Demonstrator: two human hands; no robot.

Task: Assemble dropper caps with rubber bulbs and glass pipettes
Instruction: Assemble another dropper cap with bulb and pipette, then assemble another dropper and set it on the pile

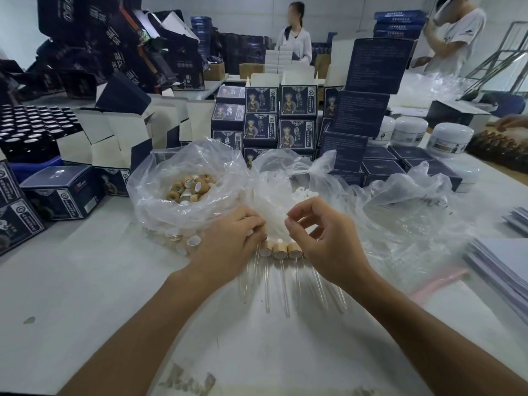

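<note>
Head view: two clear bags (pixel 183 178) crowding stacked boxes (pixel 261 130); three assembled droppers (pixel 280 251) between left hand (pixel 228 238), fingers curled, contents untellable, and right hand (pixel 325 238), pinching nothing visible.

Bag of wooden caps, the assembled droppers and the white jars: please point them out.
Bag of wooden caps (pixel 160 201): head view, on its clear plastic wall.
Assembled droppers (pixel 279 250): head view, on the middle one's wooden collar.
White jars (pixel 450 137): head view, on the right jar's side.

One head-worn view looks forward and down, close over the table (pixel 85 281) from above
</note>
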